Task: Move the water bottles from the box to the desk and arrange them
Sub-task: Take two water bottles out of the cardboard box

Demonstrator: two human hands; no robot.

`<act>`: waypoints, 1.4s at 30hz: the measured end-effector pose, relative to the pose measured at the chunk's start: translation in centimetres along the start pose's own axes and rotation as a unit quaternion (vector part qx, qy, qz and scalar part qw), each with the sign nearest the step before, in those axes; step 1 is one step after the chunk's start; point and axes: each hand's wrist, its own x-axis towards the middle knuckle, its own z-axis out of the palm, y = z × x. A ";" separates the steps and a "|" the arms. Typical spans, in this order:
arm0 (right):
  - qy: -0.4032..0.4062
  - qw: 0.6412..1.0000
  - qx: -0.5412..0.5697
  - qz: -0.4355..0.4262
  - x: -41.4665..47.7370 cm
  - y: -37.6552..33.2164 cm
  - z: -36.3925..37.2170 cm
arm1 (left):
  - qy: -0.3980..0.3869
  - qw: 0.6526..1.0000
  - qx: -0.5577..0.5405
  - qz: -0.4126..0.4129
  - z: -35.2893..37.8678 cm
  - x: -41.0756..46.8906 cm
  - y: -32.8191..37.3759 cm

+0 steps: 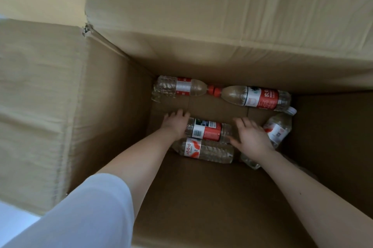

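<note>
A large brown cardboard box (201, 62) stands open, and 5 clear plastic water bottles lie on their sides on its floor. The landmark is the clear bottle with the red label and barcode (207, 131), in the middle of the floor.

Beyond it, along the far wall, 2 clear red-capped bottles lie cap to cap: 1 to the far left (181, 88), 1 to the far right (256, 97). Touching its near side lies a clear bottle with a white and orange label (205, 149). To its right a clear white-capped bottle (279, 128) lies at a slant.

The left hand (176, 124), its arm in a white sleeve (84, 213), rests over the landmark's left end, fingers loosely spread, gripping nothing visible. The right hand (252, 136) is over its right end, fingers splayed straight, thumb just beside the bottle.
</note>
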 end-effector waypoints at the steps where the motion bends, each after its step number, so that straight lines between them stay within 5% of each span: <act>1: -0.003 1.000 -0.003 0.001 0.0 0.1 0.0 | -0.001 1.000 0.010 0.004 0.1 0.0 0.0; 6: -0.012 1.000 -0.008 0.009 -0.4 0.3 -0.2 | -0.006 0.995 0.102 0.019 -0.2 -0.1 0.4; 12: -0.004 1.000 0.011 0.021 -0.9 0.1 -1.2 | 0.011 0.996 0.072 0.059 -3.5 -2.0 0.5; 27: -0.015 0.998 0.041 -0.042 -1.9 -2.6 -1.9 | 0.241 0.968 0.020 0.068 -7.5 -7.2 -0.5; 34: -0.091 0.992 0.000 -0.091 -0.5 -4.1 0.5 | 0.307 0.921 -0.234 0.053 -5.6 -6.6 -0.9; 38: -0.094 0.990 -0.010 -0.104 -0.2 -4.1 0.9 | 0.327 0.840 -0.432 0.026 -4.9 -5.5 -0.6; 42: -0.086 0.990 -0.021 -0.113 0.0 -3.9 1.0 | 0.256 0.841 -0.473 0.056 -4.1 -4.6 -0.2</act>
